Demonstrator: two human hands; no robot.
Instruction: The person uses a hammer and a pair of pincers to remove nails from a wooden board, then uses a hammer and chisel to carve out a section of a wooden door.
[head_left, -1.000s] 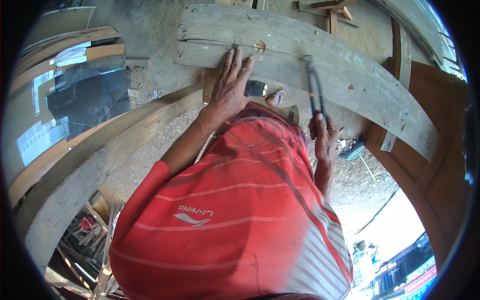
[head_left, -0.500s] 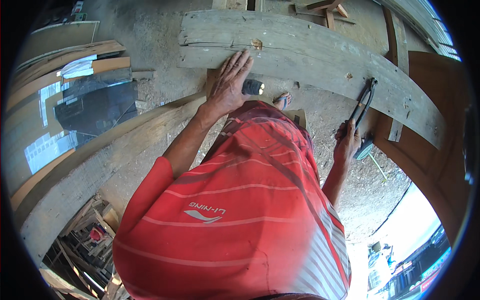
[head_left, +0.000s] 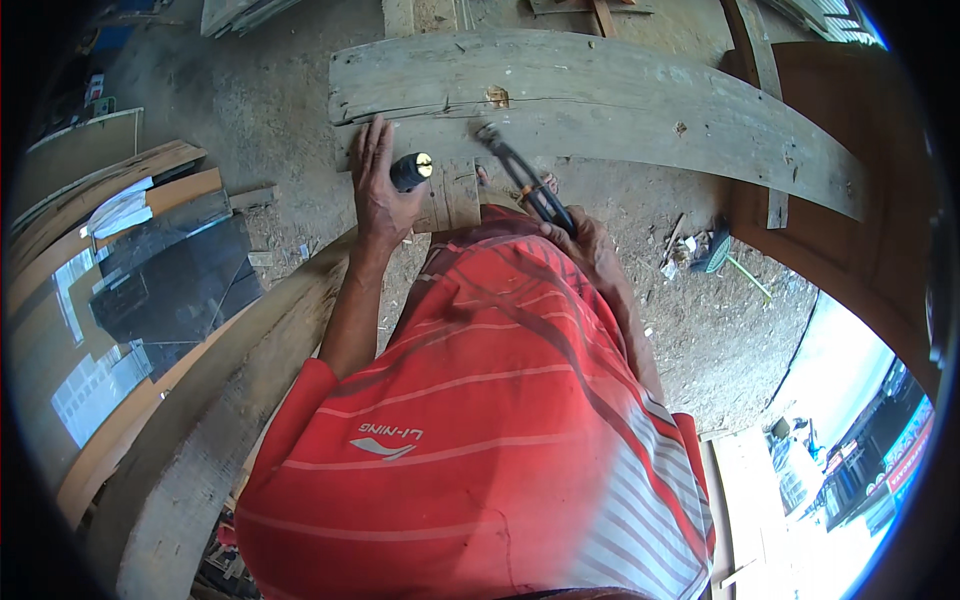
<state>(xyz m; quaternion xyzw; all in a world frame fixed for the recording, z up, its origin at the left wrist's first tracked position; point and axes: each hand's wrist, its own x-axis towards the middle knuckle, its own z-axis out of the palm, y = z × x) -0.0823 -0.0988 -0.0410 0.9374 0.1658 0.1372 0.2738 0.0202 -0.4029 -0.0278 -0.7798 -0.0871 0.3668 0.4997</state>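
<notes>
A long weathered grey plank lies across in front of me, with a broken-out hole near its left half. My left hand is at the plank's near left edge, its fingers stretched onto the wood. In that same hand a black-wrapped handle with a pale end points up and right; its other end is hidden. My right hand is closed around the grips of dark long-handled pincers. Their jaws, slightly blurred, point up and left just off the plank's near edge, below the hole.
Another thick timber runs along my left. Beyond it lie stacked boards and a dark panel. At the right stands a large brown wooden panel, with a green object with a stick on the dirt floor before it.
My right hand has brought the pincers from the plank's right part leftward, close to my left hand. My left hand has shifted left along the plank with the handle. The view has moved slightly.
</notes>
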